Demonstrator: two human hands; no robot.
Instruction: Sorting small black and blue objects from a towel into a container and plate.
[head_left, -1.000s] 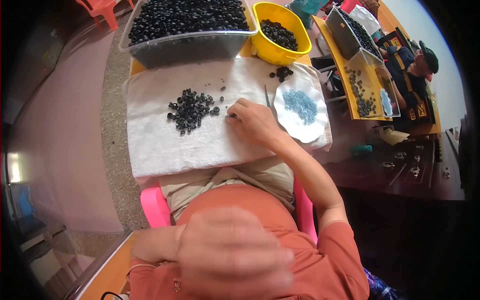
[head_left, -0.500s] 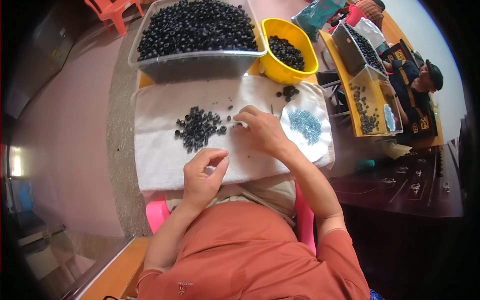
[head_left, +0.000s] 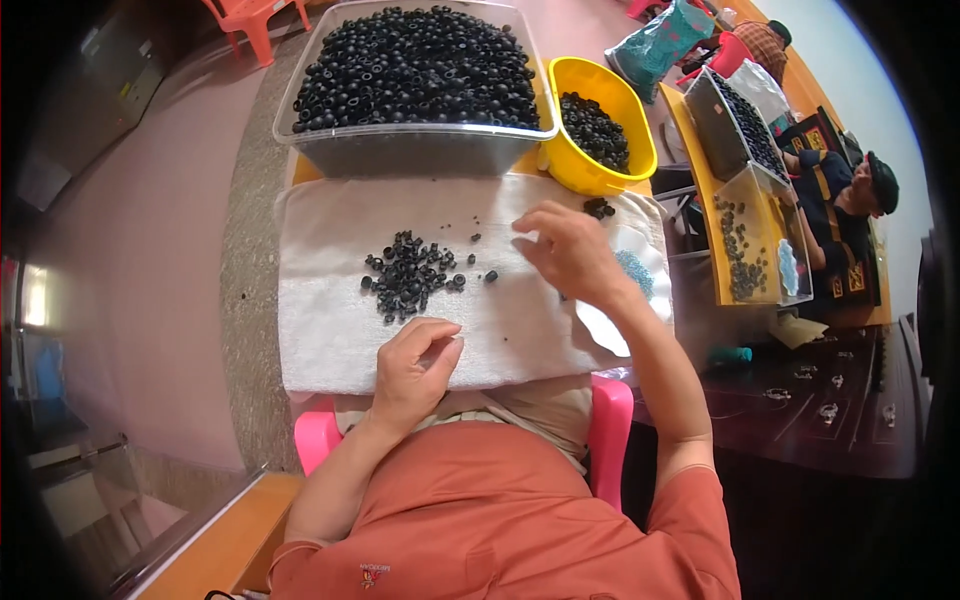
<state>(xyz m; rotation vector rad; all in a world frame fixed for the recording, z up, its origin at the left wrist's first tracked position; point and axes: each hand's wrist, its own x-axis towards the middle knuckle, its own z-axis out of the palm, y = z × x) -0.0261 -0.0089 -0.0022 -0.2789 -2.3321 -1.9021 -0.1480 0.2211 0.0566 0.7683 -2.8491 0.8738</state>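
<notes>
A loose pile of small black ring-like pieces (head_left: 410, 278) lies on the white towel. Just to its right sits a single black piece (head_left: 491, 276), apart from the others. My right hand (head_left: 570, 252) is over the towel's right half, fingers apart with nothing visible between them. It partly covers a white wavy-edged dish (head_left: 603, 332) with tiny light-blue pieces (head_left: 634, 272). Nearer my body, below the pile, my left hand (head_left: 412, 372) is curled, thumb and forefinger brought close. Whatever it may hold is hidden.
A large clear bin (head_left: 400, 152) of black pieces stands beyond the towel (head_left: 330, 340), beside a yellow tub (head_left: 648, 160) holding more. A few black pieces (head_left: 600, 208) lie near the tub. At right, a person (head_left: 840, 205) sits beside clear boxes (head_left: 745, 245) on another table.
My right hand has moved right, away from the pile toward the dish, leaving a single black piece on the towel. My left hand keeps its curled pose. The whole view has shifted slightly.
</notes>
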